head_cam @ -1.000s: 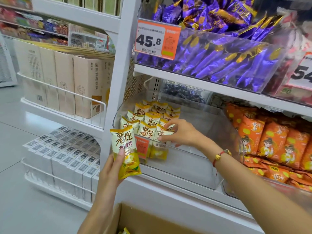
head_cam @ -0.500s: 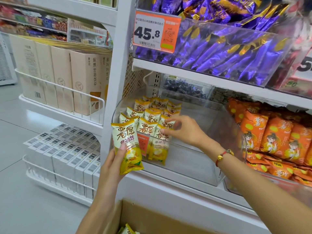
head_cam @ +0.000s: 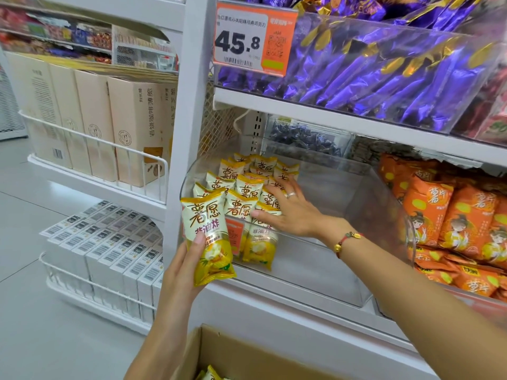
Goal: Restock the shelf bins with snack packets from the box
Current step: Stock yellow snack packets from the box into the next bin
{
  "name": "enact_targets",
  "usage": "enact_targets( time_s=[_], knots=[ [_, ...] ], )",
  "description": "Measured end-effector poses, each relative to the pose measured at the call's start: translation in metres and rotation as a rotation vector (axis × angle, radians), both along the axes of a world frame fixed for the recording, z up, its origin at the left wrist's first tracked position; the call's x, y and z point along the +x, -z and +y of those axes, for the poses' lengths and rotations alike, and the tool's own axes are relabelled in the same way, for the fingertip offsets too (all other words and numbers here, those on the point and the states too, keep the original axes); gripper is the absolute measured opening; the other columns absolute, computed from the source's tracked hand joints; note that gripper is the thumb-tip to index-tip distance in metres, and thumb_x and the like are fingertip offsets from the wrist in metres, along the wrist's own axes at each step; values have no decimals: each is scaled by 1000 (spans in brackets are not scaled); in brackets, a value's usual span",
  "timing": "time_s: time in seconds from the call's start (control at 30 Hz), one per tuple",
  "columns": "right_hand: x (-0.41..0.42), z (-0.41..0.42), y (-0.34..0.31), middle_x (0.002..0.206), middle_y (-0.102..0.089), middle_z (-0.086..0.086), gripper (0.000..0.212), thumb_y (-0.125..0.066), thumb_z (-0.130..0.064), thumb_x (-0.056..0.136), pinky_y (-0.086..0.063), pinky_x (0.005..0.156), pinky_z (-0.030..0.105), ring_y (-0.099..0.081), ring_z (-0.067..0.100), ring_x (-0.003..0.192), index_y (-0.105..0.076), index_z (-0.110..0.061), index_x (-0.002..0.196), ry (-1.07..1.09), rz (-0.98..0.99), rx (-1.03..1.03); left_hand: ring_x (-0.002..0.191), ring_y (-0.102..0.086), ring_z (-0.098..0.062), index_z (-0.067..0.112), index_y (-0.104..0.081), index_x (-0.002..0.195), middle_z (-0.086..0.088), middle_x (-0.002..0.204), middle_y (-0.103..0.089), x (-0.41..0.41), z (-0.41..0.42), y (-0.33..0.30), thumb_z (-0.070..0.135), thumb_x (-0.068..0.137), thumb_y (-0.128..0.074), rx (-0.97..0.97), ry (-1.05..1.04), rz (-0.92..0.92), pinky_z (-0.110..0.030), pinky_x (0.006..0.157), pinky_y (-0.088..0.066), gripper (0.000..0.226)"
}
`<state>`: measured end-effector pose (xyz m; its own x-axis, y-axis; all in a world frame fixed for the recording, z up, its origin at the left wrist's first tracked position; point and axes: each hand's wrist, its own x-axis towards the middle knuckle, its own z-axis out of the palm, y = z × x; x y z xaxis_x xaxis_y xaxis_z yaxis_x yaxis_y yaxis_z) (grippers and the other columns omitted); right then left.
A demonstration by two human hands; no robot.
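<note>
Left hand (head_cam: 189, 259) holds a yellow-and-white foil snack packet (head_cam: 206, 237) at the clear plastic bin's (head_cam: 384, 215) front-left corner, right hand (head_cam: 290, 212) flat-fingered against the upright packet rows (head_cam: 247, 193) inside: releasing them risks toppling.

Yellow-and-cream snack packets (head_cam: 241, 207), purple wrappers (head_cam: 384, 78)

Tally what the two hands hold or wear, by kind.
Yellow snack packet: 1, held in the left hand
Ring: 1, on the right hand
Bracelet: 1, on the right wrist
Total: 3
</note>
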<state>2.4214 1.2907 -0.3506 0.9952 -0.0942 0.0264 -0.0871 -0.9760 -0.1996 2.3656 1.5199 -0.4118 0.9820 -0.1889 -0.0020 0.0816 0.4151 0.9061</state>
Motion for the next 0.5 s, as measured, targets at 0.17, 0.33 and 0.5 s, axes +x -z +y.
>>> enact_targets(
  time_s=[0.17, 0.33, 0.5],
  knots=[
    [7, -6, -13, 162, 2, -1, 96, -34, -84, 68, -3, 118, 54, 13, 26, 147, -15, -37, 150, 20, -20, 113, 90, -70, -10, 29, -67, 103, 6, 96, -75, 3, -1, -2, 49, 70, -58, -26, -27, 35, -36, 85, -50, 40],
    [18, -12, -10, 161, 3, 0, 83, -39, -71, 86, -7, 119, 44, 3, 22, 148, -12, -29, 152, 234, -223, 440, 92, -70, -9, 29, -67, 105, 7, 99, -75, 6, 4, -10, 50, 72, -65, -39, -43, 1, -39, 88, -49, 39],
    [25, -20, -3, 161, 11, -2, 82, -40, -74, 83, -3, 118, 41, 9, 21, 148, -20, -33, 151, 163, -35, 305, 91, -70, -7, 31, -64, 105, 8, 96, -75, 12, 13, -14, 52, 71, -55, -52, -109, -27, -30, 80, -49, 41]
  ],
)
